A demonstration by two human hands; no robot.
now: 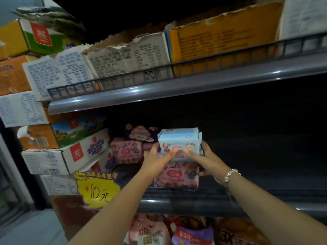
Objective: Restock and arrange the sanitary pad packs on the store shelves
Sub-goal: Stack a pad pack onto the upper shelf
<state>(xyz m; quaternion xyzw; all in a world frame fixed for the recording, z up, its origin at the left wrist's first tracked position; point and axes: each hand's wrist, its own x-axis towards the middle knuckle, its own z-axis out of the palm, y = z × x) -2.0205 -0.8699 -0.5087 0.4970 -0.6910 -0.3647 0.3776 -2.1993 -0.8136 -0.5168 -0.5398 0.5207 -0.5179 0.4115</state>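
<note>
A light blue pad pack (179, 139) sits upright on top of a pink pad pack (177, 176) at the front of the middle shelf (177, 203). My left hand (156, 160) grips the blue pack's left side, fingers across its front. On its right side is my right hand (206, 159), with a bracelet on the wrist. Another pink pack (126, 150) lies to the left, and a purple pack (139, 132) stands behind it.
Cardboard cartons (65, 152) are stacked at the left end of the shelf, above a yellow price sign (98, 189). The upper shelf (177, 85) carries torn-open boxes behind a wire rail. Right of the packs the middle shelf is dark. Bagged goods (150, 232) lie below.
</note>
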